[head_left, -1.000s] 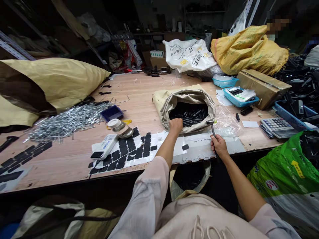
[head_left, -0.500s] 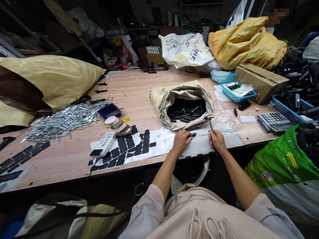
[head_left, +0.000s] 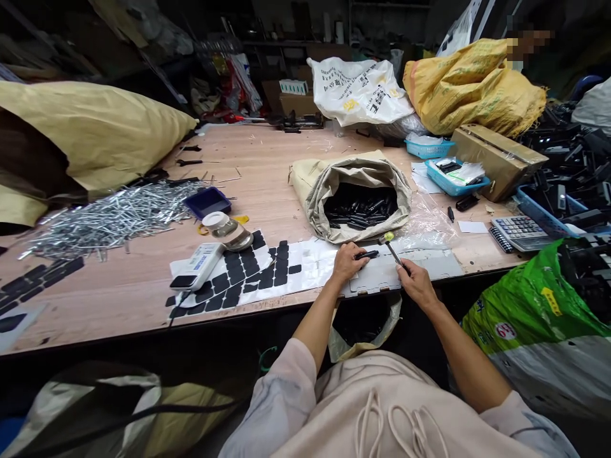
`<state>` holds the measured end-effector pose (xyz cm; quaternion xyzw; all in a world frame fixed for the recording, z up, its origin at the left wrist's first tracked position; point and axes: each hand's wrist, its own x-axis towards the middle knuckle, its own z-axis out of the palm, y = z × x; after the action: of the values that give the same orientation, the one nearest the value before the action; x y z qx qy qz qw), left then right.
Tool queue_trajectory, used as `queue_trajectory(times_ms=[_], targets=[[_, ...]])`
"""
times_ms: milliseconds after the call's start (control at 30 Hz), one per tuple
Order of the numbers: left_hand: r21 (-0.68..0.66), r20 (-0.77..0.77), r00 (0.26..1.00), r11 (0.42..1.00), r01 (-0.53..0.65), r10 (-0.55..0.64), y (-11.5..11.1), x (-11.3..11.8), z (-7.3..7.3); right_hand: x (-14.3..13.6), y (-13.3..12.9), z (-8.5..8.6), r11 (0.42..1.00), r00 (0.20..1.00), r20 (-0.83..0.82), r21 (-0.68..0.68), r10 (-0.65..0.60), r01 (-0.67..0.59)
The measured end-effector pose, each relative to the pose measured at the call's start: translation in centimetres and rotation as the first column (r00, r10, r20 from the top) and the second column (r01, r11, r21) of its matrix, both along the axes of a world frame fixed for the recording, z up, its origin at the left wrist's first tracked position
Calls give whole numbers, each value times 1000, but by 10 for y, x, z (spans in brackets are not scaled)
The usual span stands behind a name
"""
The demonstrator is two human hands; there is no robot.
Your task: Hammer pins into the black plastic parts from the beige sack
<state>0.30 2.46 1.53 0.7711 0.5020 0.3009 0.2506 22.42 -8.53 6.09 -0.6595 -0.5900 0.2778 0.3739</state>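
My left hand (head_left: 348, 261) is closed on a small black part (head_left: 367, 254) above the grey-white board (head_left: 424, 267) at the table's front edge. In my right hand (head_left: 414, 280) is a small hammer (head_left: 394, 252), gripped by its handle, its head with a yellow-green face raised and tilted, apart from the black part. Just behind both hands lies an open beige sack (head_left: 305, 184), its mouth facing me, with many black parts (head_left: 365, 207) inside.
A heap of metal rods (head_left: 114, 219), a blue tray (head_left: 208, 202), a lidded jar (head_left: 231, 232) and a white device (head_left: 198, 267) are on the left. Blue baskets (head_left: 458, 184), a carton (head_left: 496, 159), a calculator (head_left: 520, 230) and a green sack (head_left: 515, 305) stand right.
The hammer's head has swung forward and tilted left, its yellow-green face now turned differently. My left hand still holds the black part. The view has shifted slightly.
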Motion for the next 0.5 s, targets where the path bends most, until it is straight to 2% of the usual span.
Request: queue_trajectory(times_ms=[100, 267, 367, 500], targets=[[-13, -7, 1000, 1000, 5, -5, 0, 0, 1, -2, -8, -2, 999, 988, 149, 18, 30, -33], [-24, 12, 1000, 1000, 3, -3, -1, 1, 4, -5, -11, -7, 999, 966, 256, 4, 31, -33], [-36, 11, 1000, 999, -1, 1, -1, 1, 4, -5, -9, -6, 999, 965, 259, -45, 36, -25], [-42, 6, 1000, 999, 3, -3, 1, 1, 4, -9, -6, -2, 997, 980, 182, 2, 75, -76]])
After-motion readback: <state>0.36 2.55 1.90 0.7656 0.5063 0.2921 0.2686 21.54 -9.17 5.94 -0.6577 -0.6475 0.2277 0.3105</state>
